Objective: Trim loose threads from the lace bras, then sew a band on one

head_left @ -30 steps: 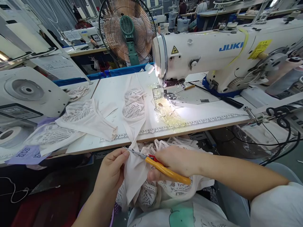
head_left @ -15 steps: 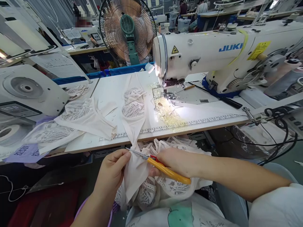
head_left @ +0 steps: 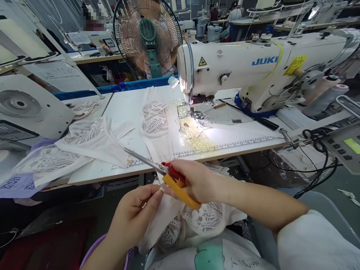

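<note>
My right hand (head_left: 194, 182) is closed around the yellow and red handles of a pair of scissors (head_left: 143, 159), whose blades point up and left over the table edge. Just below the blades, my left hand (head_left: 140, 210) pinches the white fabric of a bra (head_left: 164, 219). Its lace cups hang and bunch over my lap, partly hidden by my hands. From there white fabric runs up to another lace bra piece (head_left: 154, 120) lying on the table. My right fingertips are close to the left ones at the fabric.
A JUKI sewing machine (head_left: 230, 63) stands on the table (head_left: 123, 108), lamp lit. More lace bras (head_left: 81, 144) lie at left beside another machine (head_left: 30, 107). A fan (head_left: 147, 35) stands behind. A purple basket rim (head_left: 94, 247) shows below, and cables (head_left: 320, 150) hang at right.
The scissors have moved up and left off the fabric, their blades now above my left hand. My hands have come closer together, and the whole view has shifted slightly.
</note>
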`<state>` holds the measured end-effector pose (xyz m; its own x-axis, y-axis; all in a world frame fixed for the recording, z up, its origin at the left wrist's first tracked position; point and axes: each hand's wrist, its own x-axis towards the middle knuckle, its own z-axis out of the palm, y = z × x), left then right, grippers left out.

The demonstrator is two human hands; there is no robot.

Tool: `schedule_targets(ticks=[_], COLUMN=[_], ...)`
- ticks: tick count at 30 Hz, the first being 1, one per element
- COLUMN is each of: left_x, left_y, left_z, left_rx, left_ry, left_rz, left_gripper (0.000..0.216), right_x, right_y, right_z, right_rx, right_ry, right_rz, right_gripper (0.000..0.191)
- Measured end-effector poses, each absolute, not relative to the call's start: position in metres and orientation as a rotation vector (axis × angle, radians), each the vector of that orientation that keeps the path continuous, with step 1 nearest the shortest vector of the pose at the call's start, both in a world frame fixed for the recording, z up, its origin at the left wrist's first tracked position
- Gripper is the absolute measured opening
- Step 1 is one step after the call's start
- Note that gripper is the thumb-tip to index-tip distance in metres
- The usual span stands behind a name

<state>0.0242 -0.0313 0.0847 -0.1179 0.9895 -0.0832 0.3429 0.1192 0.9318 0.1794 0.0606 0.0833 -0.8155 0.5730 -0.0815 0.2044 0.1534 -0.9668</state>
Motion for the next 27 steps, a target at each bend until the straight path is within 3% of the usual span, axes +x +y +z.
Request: schedule_targets(ticks=[3, 9, 17, 23, 27], left_x=[0.024, 0.007, -0.026, -0.008, 0.01], left_y=[-0.027, -0.027, -0.033, -0.032, -0.027], left_z=[0.087, 0.079, 0.079, 0.102, 0.112], left_rx=[1.541, 1.775, 1.922, 2.026, 2.272], left_ry=[1.559, 1.477, 1.658, 1.538, 1.439], left_rz=[0.88, 0.634, 0.653, 0.633, 0.597], left_gripper=[0.024, 0.018, 0.017, 0.017, 0.012], right_x=[0.174, 0.202, 0.27, 0.271, 0.24], right_y=[0.059, 0.055, 0.055, 0.059, 0.049], right_z=[0.081, 0.101, 0.111, 0.102, 0.104], right_rx=[-0.722, -0.804, -1.026, -1.211, -0.892], right_ry=[-2.186, -2.244, -2.188, -2.3, -2.397], right_rz=[1.72, 1.407, 1.19, 0.726, 1.003], right_gripper=[0.019, 0.022, 0.01, 0.024, 0.016])
